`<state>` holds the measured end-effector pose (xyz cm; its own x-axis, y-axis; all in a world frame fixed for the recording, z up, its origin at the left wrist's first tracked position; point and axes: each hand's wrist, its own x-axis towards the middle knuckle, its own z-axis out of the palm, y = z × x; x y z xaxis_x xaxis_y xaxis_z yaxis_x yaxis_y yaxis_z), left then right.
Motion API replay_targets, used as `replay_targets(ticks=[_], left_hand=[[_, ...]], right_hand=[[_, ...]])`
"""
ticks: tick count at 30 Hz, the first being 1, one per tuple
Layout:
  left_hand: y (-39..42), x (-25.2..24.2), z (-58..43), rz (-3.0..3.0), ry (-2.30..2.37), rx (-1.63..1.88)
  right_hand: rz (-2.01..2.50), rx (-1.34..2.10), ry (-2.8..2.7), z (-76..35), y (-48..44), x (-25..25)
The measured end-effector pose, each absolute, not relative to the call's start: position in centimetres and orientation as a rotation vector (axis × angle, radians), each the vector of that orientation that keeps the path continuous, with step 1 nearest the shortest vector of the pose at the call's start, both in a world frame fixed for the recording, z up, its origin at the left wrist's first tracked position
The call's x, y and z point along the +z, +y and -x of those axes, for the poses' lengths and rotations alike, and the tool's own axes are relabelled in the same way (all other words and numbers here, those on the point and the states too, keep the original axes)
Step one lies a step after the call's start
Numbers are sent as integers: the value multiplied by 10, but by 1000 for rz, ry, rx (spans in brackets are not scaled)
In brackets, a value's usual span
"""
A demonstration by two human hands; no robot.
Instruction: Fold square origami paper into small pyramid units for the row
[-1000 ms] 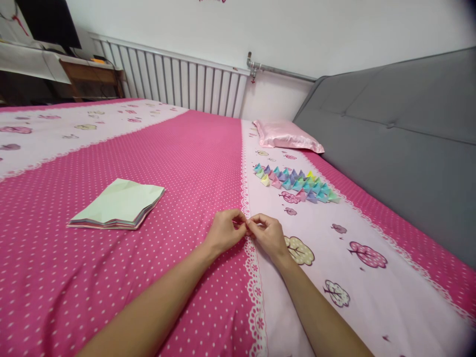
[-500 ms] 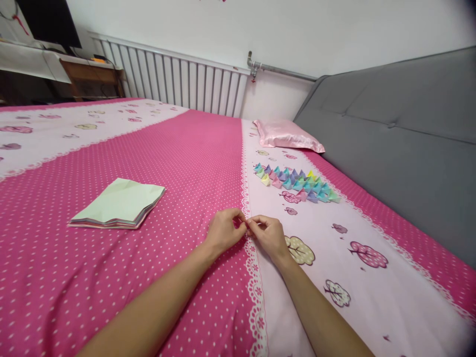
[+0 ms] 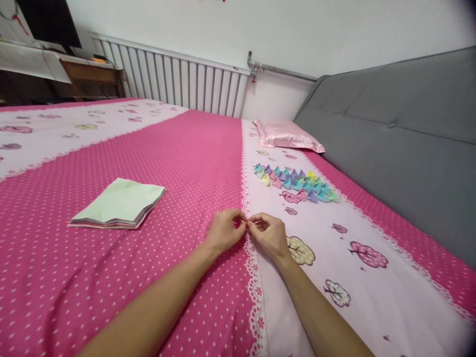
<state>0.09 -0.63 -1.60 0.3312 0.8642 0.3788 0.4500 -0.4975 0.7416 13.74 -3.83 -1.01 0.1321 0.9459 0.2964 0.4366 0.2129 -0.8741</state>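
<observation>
My left hand point(image 3: 225, 230) and my right hand point(image 3: 268, 235) meet fingertip to fingertip above the lace-print border of the bedspread point(image 3: 201, 163). Both are closed in a pinch, thumb against fingers. Whatever lies between the fingertips is too small or hidden to make out. Off to the left lies a stack of square paper sheets point(image 3: 121, 201), pale green on top with other colours at its edges. Beyond my right hand, several small folded paper boats point(image 3: 297, 183) stand in close rows, in blue, purple, pink, green and yellow.
A pink satin pillow point(image 3: 288, 135) lies at the far right, beside the grey padded headboard point(image 3: 401, 114). Along the back wall runs a white radiator point(image 3: 174, 74) with a pipe point(image 3: 284, 70). A desk point(image 3: 87, 74) with a black monitor point(image 3: 50, 22) stands at the far left.
My right hand has shifted very slightly, its fingers curling a little differently against the left fingertips. My left hand, the paper stack and the boats stay in place.
</observation>
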Motion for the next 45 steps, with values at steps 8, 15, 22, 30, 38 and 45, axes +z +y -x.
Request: replay_targets(ticks=[8,15,22,30,38,45], left_hand=[[-11,-8,-1,-2226,1232,999],[-11,-6,2,-2376,1236,966],[-10,-5,4,-2431,1225,939],[-8,-6,4,-2416,1132,979],[-5,-3,6,-2358,1090,1033],[-1,-4,7,-2214,1091,1033]], right_hand=[[1373,643,-1470,-136,-38,-13],[1366,634,-1482,-135,-38,-16],[1373,618,-1477,-135,-37,-16],[1395,613,-1448,-134,-38,-14],[1413,587,-1393,-136,-38,-10],[1401,577,-1493,-140,-36,-11]])
